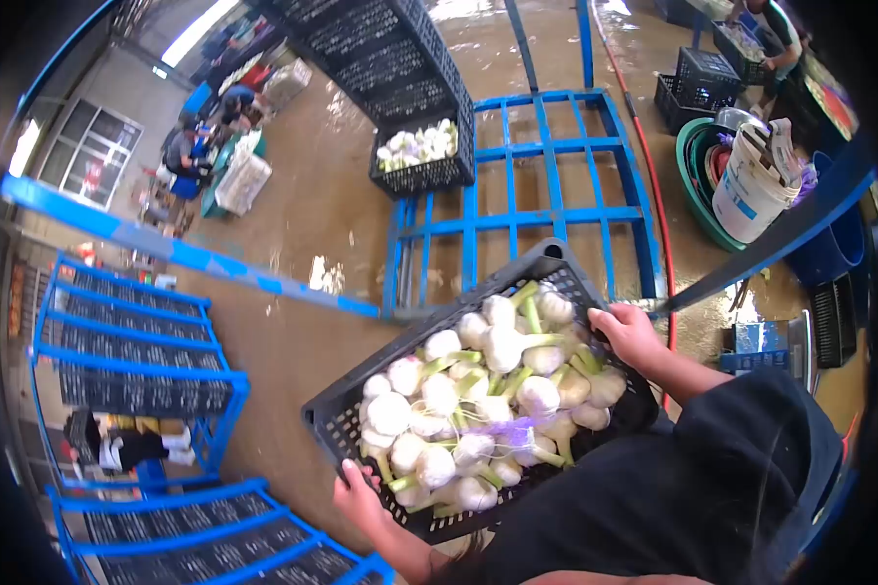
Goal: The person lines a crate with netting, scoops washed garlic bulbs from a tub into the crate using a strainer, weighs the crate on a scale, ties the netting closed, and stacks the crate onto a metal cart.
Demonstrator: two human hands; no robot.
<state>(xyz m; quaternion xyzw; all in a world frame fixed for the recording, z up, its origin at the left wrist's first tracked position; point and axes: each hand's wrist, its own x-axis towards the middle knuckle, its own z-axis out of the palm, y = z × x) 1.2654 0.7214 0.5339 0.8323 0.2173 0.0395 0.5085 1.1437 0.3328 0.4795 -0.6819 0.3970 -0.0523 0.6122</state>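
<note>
A black plastic crate (334, 402) full of garlic bulbs (439, 392) with short green stems is held up in front of my body. My left hand (359, 492) grips its near left side, fingers over the rim. On the opposite side my right hand (626, 330) holds the rim near the far right corner. A scrap of purple netting (507, 429) lies among the bulbs. Beyond the crate, a blue metal frame (546, 216) rests low on the wet floor.
Stacked black crates (400, 88) stand on the frame's left part, the lowest showing garlic. A red hose (644, 146) runs along the right, beside a white bucket (751, 185) in a green tub (691, 180). Blue racks (146, 356) hold crates at left. Several people work farther off.
</note>
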